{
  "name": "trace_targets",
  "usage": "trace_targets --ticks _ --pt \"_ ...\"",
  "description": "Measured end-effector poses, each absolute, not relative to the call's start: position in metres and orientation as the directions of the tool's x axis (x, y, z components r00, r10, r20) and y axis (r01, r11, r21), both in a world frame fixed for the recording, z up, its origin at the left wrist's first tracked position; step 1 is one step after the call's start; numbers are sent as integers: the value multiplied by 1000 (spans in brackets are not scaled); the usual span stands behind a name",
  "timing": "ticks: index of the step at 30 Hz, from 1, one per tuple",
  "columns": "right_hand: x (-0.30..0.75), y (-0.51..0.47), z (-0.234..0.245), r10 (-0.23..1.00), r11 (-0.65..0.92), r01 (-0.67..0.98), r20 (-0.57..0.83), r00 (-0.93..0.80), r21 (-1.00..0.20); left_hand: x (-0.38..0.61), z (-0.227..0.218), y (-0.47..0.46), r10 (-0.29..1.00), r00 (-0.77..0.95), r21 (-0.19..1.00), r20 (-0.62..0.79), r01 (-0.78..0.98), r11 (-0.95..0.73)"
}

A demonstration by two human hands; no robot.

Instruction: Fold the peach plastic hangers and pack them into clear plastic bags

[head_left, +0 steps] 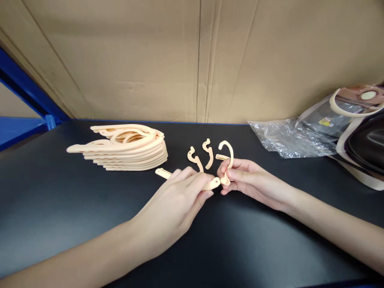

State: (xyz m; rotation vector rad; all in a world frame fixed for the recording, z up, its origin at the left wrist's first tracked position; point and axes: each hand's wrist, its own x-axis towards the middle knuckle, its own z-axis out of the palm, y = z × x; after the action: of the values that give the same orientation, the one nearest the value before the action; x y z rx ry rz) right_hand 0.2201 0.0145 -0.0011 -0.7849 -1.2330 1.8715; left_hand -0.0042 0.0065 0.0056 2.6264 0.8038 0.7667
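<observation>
My left hand (183, 192) is closed around a pale peach plastic hanger arm (212, 184), whose holed end sticks out past my fingertips. In my right hand (249, 180) is a hanger hook (230, 154) of the same plastic, its curve upward and its base (225, 181) right beside the end of the arm. Whether the two parts touch, I cannot tell. Behind my hands lie two small curved hanger pieces (208, 154), one partly covered by my left hand. Another pale strip (221, 157) shows behind my right fingers.
A stack of peach hangers (135, 154) stands on the black table (60, 200) at the left. Toward the right are a crumpled clear plastic bag (288, 136) and a clear and black bag with cream trim (351, 120). Cardboard (135, 60) walls the back; a blue frame (30, 88) is at far left.
</observation>
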Motion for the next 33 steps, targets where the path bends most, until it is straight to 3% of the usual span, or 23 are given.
trace_targets --ticks 8,18,33 --pt "223 15 -3 810 -292 -232 -111 -576 -928 -7 1 14 462 746 261 479 382 -887" --pt "217 10 -3 859 -165 -175 -54 -509 -971 -8 0 15 343 819 126 459 322 -938" --pt "221 8 12 835 -63 9 -58 -547 -998 -5 -6 10 301 824 -15 479 350 -936"
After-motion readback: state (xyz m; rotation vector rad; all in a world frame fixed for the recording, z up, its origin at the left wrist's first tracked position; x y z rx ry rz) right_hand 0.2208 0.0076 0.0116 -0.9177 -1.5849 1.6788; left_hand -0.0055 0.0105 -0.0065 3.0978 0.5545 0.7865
